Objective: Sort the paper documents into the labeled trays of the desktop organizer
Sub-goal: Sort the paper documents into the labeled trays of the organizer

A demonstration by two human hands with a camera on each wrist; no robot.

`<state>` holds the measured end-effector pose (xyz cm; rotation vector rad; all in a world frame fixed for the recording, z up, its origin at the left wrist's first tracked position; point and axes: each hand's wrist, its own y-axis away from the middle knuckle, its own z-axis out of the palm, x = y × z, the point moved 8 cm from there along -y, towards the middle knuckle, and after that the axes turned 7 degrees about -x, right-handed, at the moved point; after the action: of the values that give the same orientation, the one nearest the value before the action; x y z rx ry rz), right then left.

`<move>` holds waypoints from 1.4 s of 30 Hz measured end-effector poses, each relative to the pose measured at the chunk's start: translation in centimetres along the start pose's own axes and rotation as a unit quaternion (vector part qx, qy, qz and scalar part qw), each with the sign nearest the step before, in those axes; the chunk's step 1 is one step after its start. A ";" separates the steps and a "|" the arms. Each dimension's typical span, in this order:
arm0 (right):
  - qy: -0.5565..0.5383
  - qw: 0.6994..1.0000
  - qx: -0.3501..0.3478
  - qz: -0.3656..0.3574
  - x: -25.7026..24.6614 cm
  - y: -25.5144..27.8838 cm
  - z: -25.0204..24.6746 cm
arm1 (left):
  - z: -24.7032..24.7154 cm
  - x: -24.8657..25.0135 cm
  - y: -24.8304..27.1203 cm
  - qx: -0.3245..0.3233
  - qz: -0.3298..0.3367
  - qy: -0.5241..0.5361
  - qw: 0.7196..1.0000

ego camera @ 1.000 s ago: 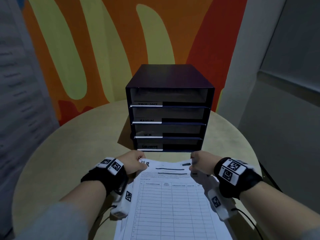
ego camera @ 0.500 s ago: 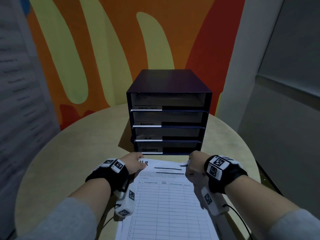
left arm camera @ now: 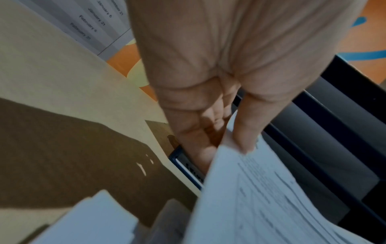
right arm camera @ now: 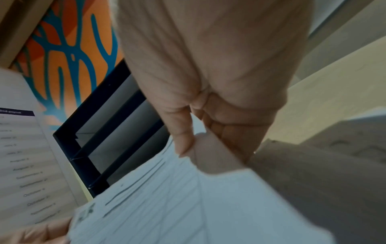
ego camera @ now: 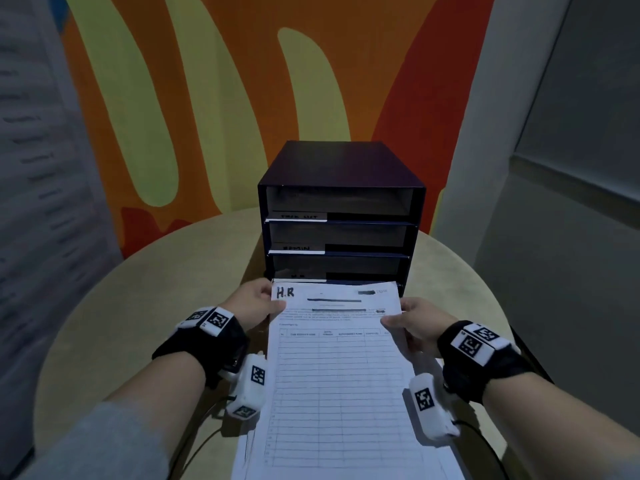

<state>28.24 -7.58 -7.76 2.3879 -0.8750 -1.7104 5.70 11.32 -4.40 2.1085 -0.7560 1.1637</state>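
Observation:
A white form [ego camera: 341,368] marked "H.R" at its top left is held up off the table by both hands. My left hand [ego camera: 258,303] pinches its top left corner, thumb on top [left arm camera: 248,132]. My right hand [ego camera: 412,322] pinches the right edge near the top [right arm camera: 188,140]. The sheet's far edge stands just before the lower trays of the dark desktop organizer [ego camera: 341,216], hiding the bottom tray. The organizer has several stacked trays with white label strips at their left front. More papers [left arm camera: 94,219] lie on the table under the held sheet.
The organizer stands at the far side of a round beige table [ego camera: 138,306]. Behind it is an orange and yellow-green wall. A grey wall and pillar stand to the right, and a printed date chart [right arm camera: 27,165] hangs at the left.
Both hands have lifted the "H.R" sheet from the stack and carried it forward and up, so its far edge now covers the organizer's bottom tray.

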 end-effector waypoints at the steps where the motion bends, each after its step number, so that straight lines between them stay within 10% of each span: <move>1: 0.006 1.000 0.013 0.010 0.3 -0.2 -0.2 | 0.6 -0.3 0.2 -0.022 -0.024 -0.018 0.999; 21: -0.036 0.998 0.048 0.031 -0.4 -0.7 -0.4 | -1.6 -0.1 -0.8 0.109 -0.037 -0.022 0.993; 26: -0.096 0.988 0.123 0.004 -1.8 -1.2 -1.6 | 0.1 0.5 -1.5 0.008 -0.071 -0.009 0.997; 37: -0.097 0.994 0.048 0.022 -1.1 -1.0 -0.8 | -0.6 0.7 -2.9 0.060 -0.075 -0.040 0.995; 42: -0.136 0.983 0.121 -0.006 -1.7 -1.3 -1.8 | 1.0 0.8 -2.7 -0.052 -0.109 -0.139 0.983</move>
<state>29.97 -6.18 -6.17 2.3354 -1.1696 -2.0787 8.53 12.25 -4.79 2.2259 -0.6715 0.7076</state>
